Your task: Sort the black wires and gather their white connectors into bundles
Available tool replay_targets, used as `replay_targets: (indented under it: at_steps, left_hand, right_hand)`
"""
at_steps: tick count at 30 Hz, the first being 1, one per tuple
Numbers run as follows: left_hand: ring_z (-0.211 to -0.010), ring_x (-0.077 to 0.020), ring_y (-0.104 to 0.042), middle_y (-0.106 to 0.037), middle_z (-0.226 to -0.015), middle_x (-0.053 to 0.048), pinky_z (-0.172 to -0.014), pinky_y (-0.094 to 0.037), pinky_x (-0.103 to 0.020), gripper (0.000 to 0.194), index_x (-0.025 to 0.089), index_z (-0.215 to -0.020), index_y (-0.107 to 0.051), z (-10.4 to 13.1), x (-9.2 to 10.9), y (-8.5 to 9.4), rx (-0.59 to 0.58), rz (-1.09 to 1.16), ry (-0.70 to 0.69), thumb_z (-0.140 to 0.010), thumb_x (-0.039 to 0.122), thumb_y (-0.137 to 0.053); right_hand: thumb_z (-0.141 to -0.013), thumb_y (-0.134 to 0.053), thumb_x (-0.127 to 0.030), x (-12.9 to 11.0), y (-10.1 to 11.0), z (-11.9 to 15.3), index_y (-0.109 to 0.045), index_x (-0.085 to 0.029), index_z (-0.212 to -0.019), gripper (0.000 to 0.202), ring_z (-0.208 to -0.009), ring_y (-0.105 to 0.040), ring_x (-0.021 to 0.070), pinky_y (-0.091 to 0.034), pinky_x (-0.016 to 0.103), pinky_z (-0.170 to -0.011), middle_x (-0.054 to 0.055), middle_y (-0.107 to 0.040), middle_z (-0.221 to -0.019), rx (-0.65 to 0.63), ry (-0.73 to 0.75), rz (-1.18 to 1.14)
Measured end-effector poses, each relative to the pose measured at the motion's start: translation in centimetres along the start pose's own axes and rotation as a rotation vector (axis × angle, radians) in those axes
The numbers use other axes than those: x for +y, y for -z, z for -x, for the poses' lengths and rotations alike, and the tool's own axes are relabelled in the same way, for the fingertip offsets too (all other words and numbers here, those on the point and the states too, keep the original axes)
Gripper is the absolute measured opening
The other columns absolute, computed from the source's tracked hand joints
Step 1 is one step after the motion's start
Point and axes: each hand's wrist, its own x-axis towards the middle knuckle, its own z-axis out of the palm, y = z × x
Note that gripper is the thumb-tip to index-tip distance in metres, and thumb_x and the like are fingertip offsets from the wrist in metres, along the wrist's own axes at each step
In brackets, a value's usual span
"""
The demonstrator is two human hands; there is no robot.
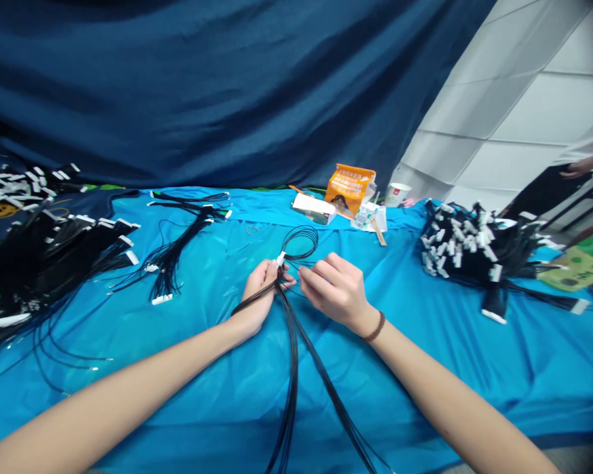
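Near the middle of the blue-covered table, my left hand (261, 295) is closed on a bundle of thin black wires (292, 349) just below a small white connector (281, 258). Some wires loop above the connector, others wrap across the hand, and two long strands hang toward me. My right hand (337, 289), with a brown band at the wrist, is pinched just to the right of the connector. Thin wires run up to its fingertips, so it seems to grip a wire end; the fingers partly hide it.
Piles of black wire harnesses with white connectors lie at left (54, 257) and right (462, 243). A smaller wire bunch (175, 257) sits left of centre. Behind my hands are an orange packet (350, 187), a white box (313, 208) and a paper cup (398, 194). A person (553, 171) stands far right.
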Motion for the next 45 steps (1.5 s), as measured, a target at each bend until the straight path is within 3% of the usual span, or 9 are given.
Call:
replay_targets:
  at_steps: [9,16,24,27,31,34,37,41,45]
  left_hand:
    - [-0.070,-0.0143,-0.058,-0.060,-0.072,-0.001,-0.067,-0.046,-0.025,0.026,0.017,-0.078,-0.056,-0.5,-0.7,0.8,-0.033,-0.165,-0.078,-0.078,0.042,-0.049]
    - [-0.070,-0.0145,-0.055,-0.060,-0.073,-0.001,-0.068,-0.041,-0.022,0.025,0.019,-0.078,-0.059,-0.2,-0.4,0.9,-0.090,-0.431,-0.209,-0.082,0.039,-0.045]
    - [-0.073,-0.0149,-0.055,-0.059,-0.075,-0.002,-0.072,-0.041,-0.025,0.028,0.018,-0.079,-0.055,-0.2,-0.6,0.9,-0.106,-0.541,-0.219,-0.085,0.040,-0.038]
    - [-0.071,-0.0146,-0.055,-0.058,-0.073,0.000,-0.071,-0.043,-0.027,0.029,0.018,-0.077,-0.054,-0.2,-0.7,0.7,-0.116,-0.460,-0.140,-0.083,0.042,-0.040]
    - [-0.072,-0.0145,-0.057,-0.059,-0.075,-0.001,-0.073,-0.047,-0.030,0.027,0.017,-0.079,-0.052,-0.3,-0.7,0.4,-0.127,-0.139,0.058,-0.079,0.043,-0.049]
    - [-0.074,-0.0144,-0.058,-0.059,-0.079,-0.003,-0.075,-0.048,-0.033,0.025,0.015,-0.081,-0.054,-0.4,-0.4,0.3,-0.165,0.048,0.167,-0.076,0.039,-0.054]
    - [-0.071,-0.0134,-0.057,-0.059,-0.079,-0.004,-0.074,-0.048,-0.034,0.019,0.014,-0.081,-0.056,-0.6,-0.1,0.5,-0.178,0.144,0.240,-0.075,0.032,-0.057]
    - [-0.065,-0.0109,-0.056,-0.059,-0.072,-0.002,-0.064,-0.047,-0.026,0.011,0.014,-0.077,-0.057,-1.0,0.0,0.9,-0.137,0.214,0.280,-0.075,0.024,-0.057]
    - [-0.056,-0.0069,-0.052,-0.058,-0.066,0.000,-0.050,-0.039,-0.017,0.005,0.014,-0.071,-0.057,-1.3,-0.1,1.1,-0.055,0.229,0.309,-0.073,0.019,-0.057]
  right_hand:
    - [-0.082,-0.053,-0.015,0.2,0.0,0.1,-0.058,-0.018,-0.073,0.011,-0.063,-0.044,0.0133,-0.033,0.028,-0.055,0.001,-0.057,-0.065,-0.037,0.104,0.091]
    - [-0.085,-0.046,-0.017,-0.3,-0.1,-0.2,-0.056,-0.015,-0.077,0.013,-0.099,-0.050,0.0212,-0.041,0.031,-0.071,0.008,-0.061,-0.104,-0.130,-0.009,-0.007]
    - [-0.088,-0.039,-0.018,-0.3,-0.3,0.0,-0.053,-0.015,-0.075,0.020,-0.082,-0.052,0.0177,-0.039,0.032,-0.064,0.007,-0.061,-0.107,-0.244,-0.037,-0.040]
    - [-0.089,-0.039,-0.018,-0.2,-0.4,0.1,-0.053,-0.015,-0.076,0.019,-0.082,-0.052,0.0185,-0.039,0.032,-0.063,0.007,-0.061,-0.107,-0.252,-0.040,-0.048]
    - [-0.088,-0.040,-0.017,0.0,-0.7,0.2,-0.053,-0.015,-0.080,0.016,-0.093,-0.051,0.0192,-0.043,0.033,-0.075,0.009,-0.059,-0.108,-0.239,-0.103,-0.174]
    - [-0.088,-0.041,-0.016,0.2,-1.1,0.3,-0.055,-0.014,-0.087,0.013,-0.100,-0.049,0.0186,-0.043,0.034,-0.084,0.011,-0.057,-0.110,-0.185,-0.165,-0.265]
    - [-0.086,-0.048,-0.017,0.4,-1.1,0.5,-0.055,-0.013,-0.099,0.015,-0.105,-0.047,0.0207,-0.042,0.036,-0.086,0.013,-0.057,-0.110,-0.094,-0.171,-0.212]
    - [-0.082,-0.057,-0.016,0.4,-0.9,0.8,-0.057,-0.018,-0.101,0.020,-0.105,-0.048,0.0208,-0.038,0.040,-0.089,0.007,-0.061,-0.107,-0.003,0.082,-0.041]
    - [-0.084,-0.053,-0.012,0.0,-0.9,0.9,-0.060,-0.017,-0.095,0.014,-0.097,-0.052,0.0141,-0.037,0.035,-0.088,0.000,-0.066,-0.096,-0.057,0.311,-0.059]
